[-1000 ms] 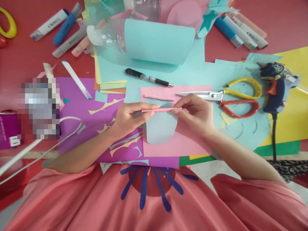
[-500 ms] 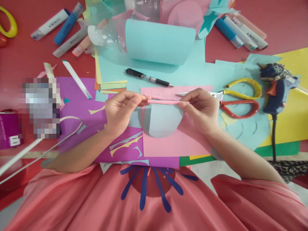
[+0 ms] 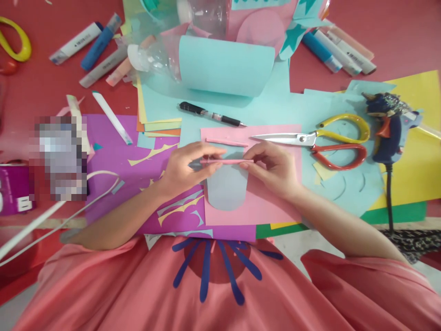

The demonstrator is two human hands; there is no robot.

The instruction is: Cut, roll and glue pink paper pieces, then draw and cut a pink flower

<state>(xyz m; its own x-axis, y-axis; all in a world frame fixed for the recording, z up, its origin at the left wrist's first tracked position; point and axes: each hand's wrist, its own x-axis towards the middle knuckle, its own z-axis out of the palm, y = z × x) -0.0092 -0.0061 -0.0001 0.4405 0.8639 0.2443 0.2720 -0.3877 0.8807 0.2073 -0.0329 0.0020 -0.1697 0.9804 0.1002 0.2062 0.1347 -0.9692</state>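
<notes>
"How do the fingers stand?"

"The right hand (image 3: 277,170) pinches one end of a slim pink strip (image 3: 229,161) between thumb and finger. On the left hand (image 3: 182,168), thumb and forefinger tips are apart, with the strip's other end running between them; whether hidden fingers grip it, I can't tell."

"And where is the strip?"

"Level between the two hands, across the upper part of a grey-blue paper piece (image 3: 227,191) with a rounded lower edge. Just beyond lies a second pink strip (image 3: 225,142). A pink sheet (image 3: 272,202) spreads underneath."

"What crowds the hands?"

"Mostly the scissors (image 3: 303,139): their blades lie just past the right hand, points towards the second strip. A black pen (image 3: 213,115) slants farther out. By the left arm, curved paper scraps (image 3: 181,209) litter a purple sheet (image 3: 113,197)."

"Farther off?"

"A glue gun (image 3: 391,133) on the right, beyond the scissors' handles, its cord hanging towards the near edge. Straight ahead, a bottle wrapped in light blue paper (image 3: 227,66) lies on its side, with markers (image 3: 103,64) to its left and more markers (image 3: 341,48) to its right. At far left, a white cable (image 3: 41,225) runs beside something blurred out."
</notes>
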